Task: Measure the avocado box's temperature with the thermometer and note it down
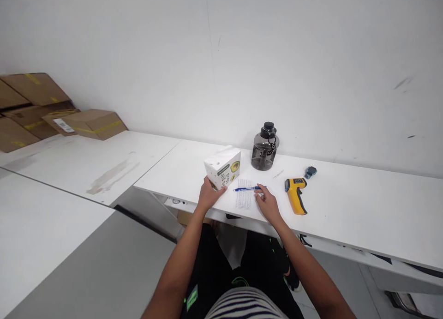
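My left hand grips the lower near corner of a white carton printed with avocados and the words "Super Meal". The carton is on the white table, turned at an angle. To its right, my right hand has its fingertips closed on the right end of a blue pen. The pen lies across a sheet of handwritten paper, its other end pointing at the carton. Right of this hand lies a yellow infrared thermometer gun.
A dark translucent water bottle stands near the wall behind the paper. A small dark blue object, perhaps a wristwatch, lies beyond the thermometer. Cardboard boxes are stacked at the far left. The table's front edge runs just before my legs.
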### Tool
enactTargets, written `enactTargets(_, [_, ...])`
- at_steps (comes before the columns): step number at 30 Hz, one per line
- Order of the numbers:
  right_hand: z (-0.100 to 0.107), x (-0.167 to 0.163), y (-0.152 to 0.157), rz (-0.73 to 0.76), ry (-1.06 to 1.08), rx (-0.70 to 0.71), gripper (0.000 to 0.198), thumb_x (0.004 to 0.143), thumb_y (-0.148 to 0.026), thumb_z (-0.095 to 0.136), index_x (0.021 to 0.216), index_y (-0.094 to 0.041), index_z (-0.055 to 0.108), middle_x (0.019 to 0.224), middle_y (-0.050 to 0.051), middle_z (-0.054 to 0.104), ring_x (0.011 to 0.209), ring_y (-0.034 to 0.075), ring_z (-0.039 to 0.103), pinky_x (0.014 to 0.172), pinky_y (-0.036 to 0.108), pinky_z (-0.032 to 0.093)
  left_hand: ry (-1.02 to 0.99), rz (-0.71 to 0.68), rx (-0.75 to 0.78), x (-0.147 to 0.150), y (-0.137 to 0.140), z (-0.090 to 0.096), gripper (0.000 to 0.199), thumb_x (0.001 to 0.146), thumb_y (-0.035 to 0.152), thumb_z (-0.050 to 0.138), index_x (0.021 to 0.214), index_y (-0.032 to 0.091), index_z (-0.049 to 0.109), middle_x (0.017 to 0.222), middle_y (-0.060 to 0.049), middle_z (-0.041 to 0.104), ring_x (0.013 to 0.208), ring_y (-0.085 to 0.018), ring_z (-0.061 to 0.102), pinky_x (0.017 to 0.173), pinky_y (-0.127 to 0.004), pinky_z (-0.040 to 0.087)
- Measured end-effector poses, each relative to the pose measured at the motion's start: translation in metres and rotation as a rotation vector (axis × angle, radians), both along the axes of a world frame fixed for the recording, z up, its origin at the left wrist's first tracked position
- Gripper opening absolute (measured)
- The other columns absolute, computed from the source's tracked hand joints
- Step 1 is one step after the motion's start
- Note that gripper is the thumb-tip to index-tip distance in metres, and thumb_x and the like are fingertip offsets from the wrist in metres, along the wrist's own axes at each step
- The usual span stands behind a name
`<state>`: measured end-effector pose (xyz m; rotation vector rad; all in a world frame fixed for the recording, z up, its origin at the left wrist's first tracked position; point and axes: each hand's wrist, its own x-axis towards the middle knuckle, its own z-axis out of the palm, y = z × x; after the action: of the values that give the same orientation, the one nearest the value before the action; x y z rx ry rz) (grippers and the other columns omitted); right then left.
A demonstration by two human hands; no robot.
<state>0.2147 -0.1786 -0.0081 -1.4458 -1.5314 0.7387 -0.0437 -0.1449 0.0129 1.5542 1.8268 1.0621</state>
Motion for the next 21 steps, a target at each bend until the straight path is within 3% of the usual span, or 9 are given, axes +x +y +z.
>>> enactTargets(7, [0.005,-0.003,-0.002,-0.025,0.195,-0.043,0.061,0.082,-0.046,0.054,0.135,-0.016,0.051,0.103,0.008,0.074,0.066,0.017,0.06,0.07,0.035,0.052,-0.023,0.01,0.001,0.0,-0.001,0.002,0.07,0.063,0.047,0.08,0.116,0.022,0.041,0.119,-0.015,0.065,0.106,-0.029,0.064,0.08,-0.038,0.051])
enactTargets(11, [0.015,0.015,-0.006,-0.277,0.291,0.012,0.056,0.084,-0.048,0.051,0.128,-0.013,0.055,0.094,0.009,0.071,0.074,0.021,0.062,0.067,0.034,0.05,-0.03,0.007,0.001,-0.004,0.001,-0.001,0.066,0.064,0.047,0.08,0.111,0.022,0.041,0.114,-0.014,0.065,0.102,-0.029,0.065,0.08,-0.04,0.051])
enactTargets(14, [0.022,0.044,-0.013,-0.455,-0.072,0.1,0.043,0.086,-0.044,0.05,0.113,-0.014,0.065,0.095,0.012,0.068,0.085,0.026,0.061,0.077,0.041,0.048,-0.083,0.003,0.011,-0.009,0.004,-0.005,0.066,0.061,0.045,0.082,0.108,0.023,0.041,0.111,-0.012,0.064,0.101,-0.029,0.065,0.082,-0.042,0.052])
enactTargets(17, [0.023,0.07,-0.016,-0.588,-0.554,0.045,0.034,0.087,-0.035,0.051,0.109,-0.015,0.067,0.106,0.016,0.065,0.103,0.034,0.057,0.085,0.05,0.043,-0.248,0.023,0.08,-0.014,0.007,-0.008,0.07,0.057,0.039,0.086,0.108,0.022,0.041,0.111,-0.011,0.063,0.104,-0.026,0.065,0.087,-0.042,0.053])
enactTargets(21, [0.017,0.082,-0.011,-0.573,-0.688,-0.141,0.051,0.084,-0.042,0.059,0.127,-0.013,0.055,0.12,0.019,0.056,0.106,0.035,0.057,0.08,0.046,0.047,-0.5,0.044,0.105,-0.024,0.008,-0.012,0.065,0.059,0.037,0.084,0.105,0.023,0.042,0.111,-0.008,0.064,0.103,-0.022,0.066,0.09,-0.039,0.054])
